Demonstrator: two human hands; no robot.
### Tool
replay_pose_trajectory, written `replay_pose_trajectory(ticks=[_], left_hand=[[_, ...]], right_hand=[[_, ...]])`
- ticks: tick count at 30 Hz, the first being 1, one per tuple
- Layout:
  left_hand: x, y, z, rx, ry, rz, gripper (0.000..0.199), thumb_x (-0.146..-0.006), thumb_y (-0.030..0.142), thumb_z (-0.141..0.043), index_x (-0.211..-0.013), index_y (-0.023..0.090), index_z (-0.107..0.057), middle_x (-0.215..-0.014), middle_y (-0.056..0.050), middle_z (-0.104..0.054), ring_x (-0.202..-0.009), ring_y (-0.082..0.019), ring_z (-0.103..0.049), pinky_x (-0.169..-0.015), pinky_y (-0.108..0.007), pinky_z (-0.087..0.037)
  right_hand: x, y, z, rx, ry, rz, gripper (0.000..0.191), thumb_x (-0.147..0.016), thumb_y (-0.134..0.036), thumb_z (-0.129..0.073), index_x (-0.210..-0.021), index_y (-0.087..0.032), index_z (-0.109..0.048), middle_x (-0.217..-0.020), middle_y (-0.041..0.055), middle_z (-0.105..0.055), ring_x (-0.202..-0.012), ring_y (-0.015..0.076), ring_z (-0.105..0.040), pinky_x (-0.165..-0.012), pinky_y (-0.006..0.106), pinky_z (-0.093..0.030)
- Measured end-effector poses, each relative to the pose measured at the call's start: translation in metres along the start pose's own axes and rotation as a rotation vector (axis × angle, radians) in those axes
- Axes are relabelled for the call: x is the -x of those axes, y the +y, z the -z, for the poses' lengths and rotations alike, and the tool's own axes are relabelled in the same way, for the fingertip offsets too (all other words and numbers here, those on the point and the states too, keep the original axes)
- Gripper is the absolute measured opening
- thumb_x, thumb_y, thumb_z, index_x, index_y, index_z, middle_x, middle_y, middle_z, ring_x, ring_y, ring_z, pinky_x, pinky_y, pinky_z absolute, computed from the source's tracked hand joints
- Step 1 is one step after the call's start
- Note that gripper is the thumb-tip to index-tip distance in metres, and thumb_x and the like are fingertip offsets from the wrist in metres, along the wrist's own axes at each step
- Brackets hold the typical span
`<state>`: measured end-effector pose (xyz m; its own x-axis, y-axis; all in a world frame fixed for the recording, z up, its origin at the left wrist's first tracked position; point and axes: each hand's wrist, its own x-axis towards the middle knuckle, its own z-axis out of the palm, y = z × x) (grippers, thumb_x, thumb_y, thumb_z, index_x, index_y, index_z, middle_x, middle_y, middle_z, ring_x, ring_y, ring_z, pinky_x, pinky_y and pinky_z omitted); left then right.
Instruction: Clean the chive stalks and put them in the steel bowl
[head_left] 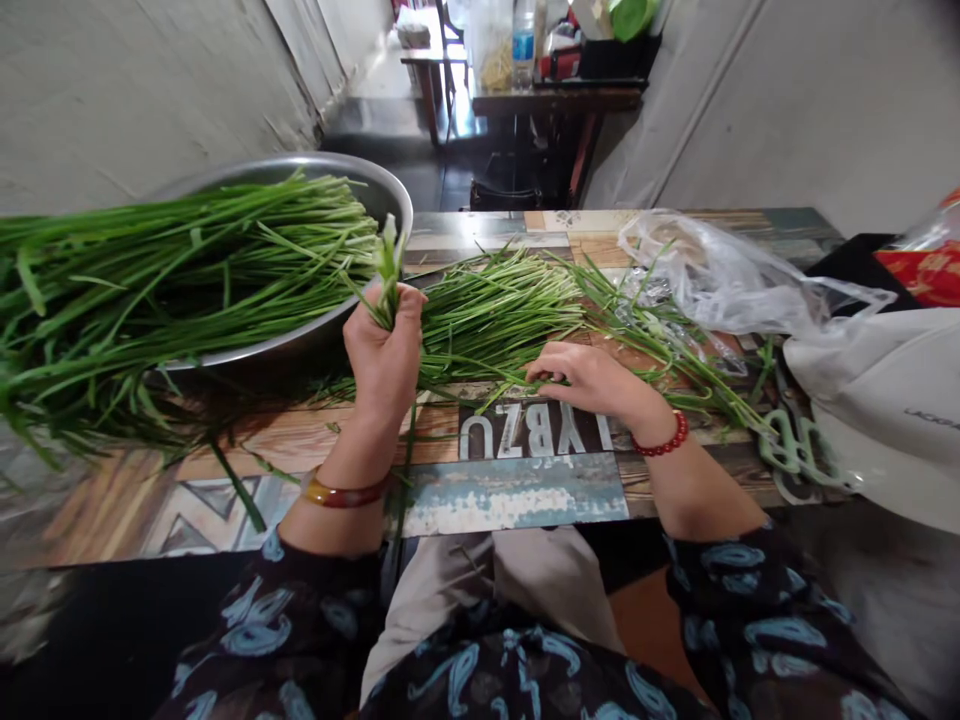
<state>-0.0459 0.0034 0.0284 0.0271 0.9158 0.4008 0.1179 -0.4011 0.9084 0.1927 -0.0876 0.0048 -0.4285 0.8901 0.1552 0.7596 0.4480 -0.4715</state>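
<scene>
My left hand (386, 345) is closed round a small bunch of green stalks (388, 262), pale ends up, beside the rim of a metal bowl (401, 195). Long green leaves (270, 270) heap over that bowl and spill off its left side. A pile of the same stalks (502, 310) lies on the patterned table (517, 490) between my hands. At the near right edge of this pile is my right hand (581, 378), fingers curled at some stalks; whether it pinches any is too small to tell.
Loose stalks (675, 345) and a clear plastic bag (720, 270) lie right of the pile. Green-handled scissors (799, 445) and a white cap (892, 400) are at the right edge. Behind stands another table (555, 102) with a water bottle (523, 45).
</scene>
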Motion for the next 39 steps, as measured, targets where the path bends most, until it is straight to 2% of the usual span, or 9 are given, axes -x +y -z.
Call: replay_pose_trajectory(ticks=[3, 7, 14, 23, 25, 30, 33, 36, 39], left_hand=[[-0.001, 0.002, 0.001, 0.090, 0.078, -0.029, 0.035, -0.088, 0.054, -0.061, -0.077, 0.022, -0.056, -0.054, 0.006, -0.030, -0.045, -0.007, -0.027, -0.042, -0.026, -0.020], [-0.001, 0.002, -0.001, 0.095, 0.079, -0.021, 0.039, -0.085, 0.060, -0.063, -0.077, 0.022, -0.056, -0.053, 0.007, -0.028, -0.044, -0.006, -0.026, -0.042, -0.026, -0.019], [0.000, -0.002, -0.003, 0.097, 0.029, 0.045, 0.033, -0.087, 0.052, -0.062, -0.078, 0.021, -0.057, -0.053, 0.007, -0.031, -0.044, -0.007, -0.028, -0.041, -0.024, -0.022], [0.009, -0.002, -0.010, 0.005, -0.128, 0.032, 0.030, -0.091, 0.048, -0.057, -0.081, 0.020, -0.060, -0.052, 0.006, -0.033, -0.046, -0.008, -0.030, -0.044, -0.023, -0.024], [0.010, -0.001, -0.011, -0.062, -0.164, 0.016, 0.030, -0.091, 0.048, -0.057, -0.081, 0.020, -0.061, -0.052, 0.005, -0.036, -0.049, -0.009, -0.034, -0.046, -0.022, -0.026], [0.015, -0.001, -0.015, -0.170, -0.304, -0.033, 0.030, -0.089, 0.046, -0.059, -0.081, 0.018, -0.066, -0.053, 0.003, -0.042, -0.057, -0.012, -0.042, -0.050, -0.022, -0.029], [0.017, -0.001, -0.017, -0.193, -0.358, -0.044, 0.028, -0.088, 0.043, -0.058, -0.080, 0.017, -0.066, -0.055, 0.002, -0.045, -0.059, -0.013, -0.044, -0.052, -0.022, -0.030], [0.018, 0.000, -0.019, -0.196, -0.375, -0.033, 0.028, -0.087, 0.042, -0.058, -0.079, 0.017, -0.066, -0.055, 0.002, -0.047, -0.059, -0.013, -0.044, -0.053, -0.023, -0.031], [0.018, 0.001, -0.020, -0.178, -0.369, -0.015, 0.028, -0.087, 0.043, -0.058, -0.079, 0.017, -0.066, -0.054, 0.003, -0.045, -0.058, -0.013, -0.043, -0.053, -0.023, -0.031]], right_hand=[[0.001, 0.000, 0.001, -0.032, -0.003, -0.009, 0.016, -0.089, -0.014, -0.056, -0.095, -0.018, -0.071, -0.093, 0.0056, -0.066, -0.082, 0.0161, -0.061, -0.075, 0.029, -0.045], [0.003, 0.003, 0.006, -0.107, 0.083, -0.036, 0.019, -0.089, -0.013, -0.051, -0.095, -0.017, -0.069, -0.094, 0.0065, -0.067, -0.083, 0.0161, -0.061, -0.077, 0.029, -0.047], [0.010, 0.014, 0.024, -0.113, 0.586, -0.348, 0.020, -0.090, -0.020, -0.048, -0.096, -0.019, -0.067, -0.085, 0.0044, -0.069, -0.074, 0.0181, -0.062, -0.072, 0.031, -0.048], [0.023, 0.038, 0.038, 0.339, 0.875, -0.497, 0.028, -0.093, -0.021, -0.047, -0.111, -0.019, -0.069, -0.113, 0.0168, -0.065, -0.110, 0.0317, -0.059, -0.097, 0.049, -0.045], [0.023, 0.041, 0.038, 0.286, 0.814, -0.473, 0.027, -0.092, -0.022, -0.049, -0.107, -0.019, -0.071, -0.109, 0.0149, -0.067, -0.104, 0.0297, -0.061, -0.093, 0.046, -0.047], [0.020, 0.039, 0.027, 0.135, 0.364, -0.413, 0.015, -0.086, -0.024, -0.060, -0.086, -0.021, -0.075, -0.085, 0.0053, -0.071, -0.076, 0.0192, -0.063, -0.070, 0.031, -0.046], [0.021, 0.038, 0.022, 0.161, 0.196, -0.430, 0.007, -0.080, -0.023, -0.067, -0.083, -0.021, -0.074, -0.080, 0.0035, -0.068, -0.071, 0.0164, -0.060, -0.064, 0.028, -0.042], [0.022, 0.037, 0.022, 0.184, 0.162, -0.414, 0.004, -0.079, -0.020, -0.067, -0.080, -0.021, -0.071, -0.082, 0.0037, -0.067, -0.073, 0.0159, -0.059, -0.065, 0.027, -0.041], [0.020, 0.035, 0.025, 0.080, 0.264, -0.419, 0.009, -0.084, -0.022, -0.062, -0.080, -0.020, -0.069, -0.080, 0.0039, -0.067, -0.072, 0.0161, -0.059, -0.067, 0.028, -0.042]])
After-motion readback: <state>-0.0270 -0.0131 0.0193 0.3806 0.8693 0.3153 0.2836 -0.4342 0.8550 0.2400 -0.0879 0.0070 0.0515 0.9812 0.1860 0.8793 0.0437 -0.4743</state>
